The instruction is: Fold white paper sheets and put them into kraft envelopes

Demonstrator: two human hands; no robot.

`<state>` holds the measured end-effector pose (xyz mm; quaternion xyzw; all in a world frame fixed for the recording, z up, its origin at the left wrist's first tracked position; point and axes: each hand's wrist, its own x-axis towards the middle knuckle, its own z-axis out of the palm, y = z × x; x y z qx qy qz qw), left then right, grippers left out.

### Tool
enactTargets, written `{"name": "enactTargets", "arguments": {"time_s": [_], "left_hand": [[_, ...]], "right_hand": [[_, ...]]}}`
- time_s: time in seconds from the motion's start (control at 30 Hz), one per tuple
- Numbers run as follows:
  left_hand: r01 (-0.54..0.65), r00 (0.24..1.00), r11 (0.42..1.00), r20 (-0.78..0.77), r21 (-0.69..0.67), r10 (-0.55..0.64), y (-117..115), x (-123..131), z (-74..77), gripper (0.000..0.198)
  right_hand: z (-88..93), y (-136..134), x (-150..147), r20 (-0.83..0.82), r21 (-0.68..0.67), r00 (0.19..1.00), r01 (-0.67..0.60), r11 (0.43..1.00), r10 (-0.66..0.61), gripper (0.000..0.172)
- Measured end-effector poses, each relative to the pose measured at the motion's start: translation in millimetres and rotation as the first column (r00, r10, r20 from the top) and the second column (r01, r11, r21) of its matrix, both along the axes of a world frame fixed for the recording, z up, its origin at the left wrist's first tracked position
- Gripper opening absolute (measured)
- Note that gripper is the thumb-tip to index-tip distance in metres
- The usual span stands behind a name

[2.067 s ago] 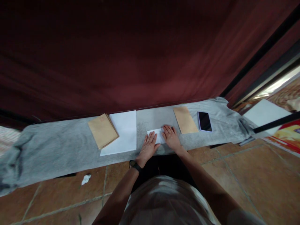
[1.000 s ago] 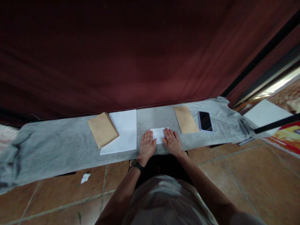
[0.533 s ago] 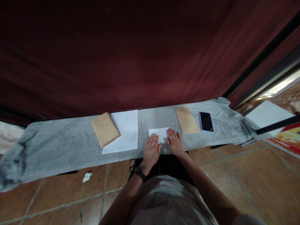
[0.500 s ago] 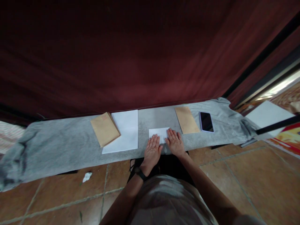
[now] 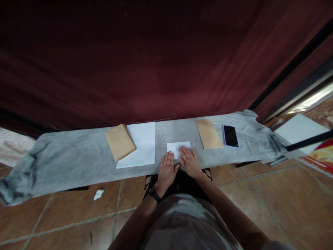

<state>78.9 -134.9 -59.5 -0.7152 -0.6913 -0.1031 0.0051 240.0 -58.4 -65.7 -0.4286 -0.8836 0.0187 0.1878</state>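
Observation:
A small folded sheet of white paper lies on the grey cloth-covered table in front of me. My left hand is flat with fingers stretched out, its fingertips on the paper's near left edge. My right hand also lies flat, its fingers over the paper's near right part. Both palms face down and neither hand grips anything. To the left, a stack of brown envelopes rests partly on larger white sheets. A single brown envelope lies to the right of the folded paper.
A phone with a dark screen lies right of the single envelope. The grey cloth drapes over the table's ends. A dark red curtain hangs behind. White scrap lies on the tiled floor.
My right hand has moved left and inward over the folded paper, uncovering its far right corner. My left hand has shifted slightly toward me. The camera view has shifted a little.

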Motion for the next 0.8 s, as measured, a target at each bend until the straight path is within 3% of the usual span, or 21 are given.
{"name": "enactTargets", "arguments": {"time_s": [0.6, 0.7, 0.77, 0.8], "left_hand": [[-0.035, 0.999, 0.999, 0.041, 0.040, 0.034, -16, -13, 5.4, 0.061], [-0.111, 0.992, 0.988, 0.078, 0.110, 0.103, -10, -45, 19.3, 0.054], [-0.304, 0.948, 0.934, 0.153, 0.186, 0.278, -4, -86, 32.8, 0.053], [-0.420, 0.901, 0.880, 0.220, 0.221, 0.375, -1, -110, 40.0, 0.053]], "right_hand": [[-11.9, -8, 16, 0.020, 0.035, 0.997, 0.080, 0.996, -0.081, 0.058], [-12.1, -9, 16, 0.019, 0.041, 0.997, 0.078, 0.996, -0.079, 0.058], [-12.4, -9, 16, 0.013, 0.045, 0.997, 0.074, 0.996, -0.075, 0.059], [-12.6, -9, 16, 0.010, 0.047, 0.997, 0.072, 0.996, -0.073, 0.059]]}}
